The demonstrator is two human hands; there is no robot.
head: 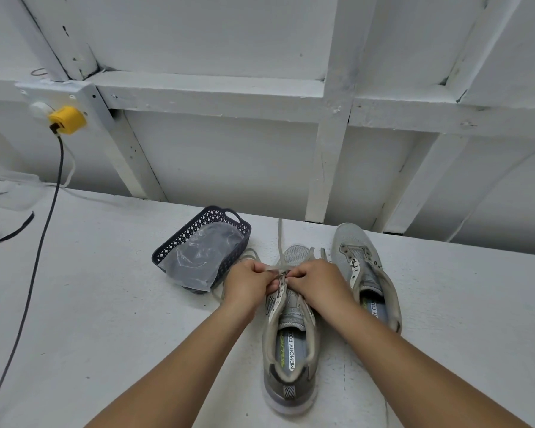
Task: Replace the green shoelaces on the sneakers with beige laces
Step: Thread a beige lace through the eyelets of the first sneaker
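Between both hands' fingers (272,281), seemingly beige lace (280,242)

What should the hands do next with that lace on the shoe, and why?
Probably pull the beige lace snug through the eyelets. Both the left hand and right hand pinch it near the toe of the near sneaker, loose lace trails toward the basket, and the eyelets nearer the heel look empty. The other sneaker has no lace.

Bright, even light; soft shadows; edges bowed.
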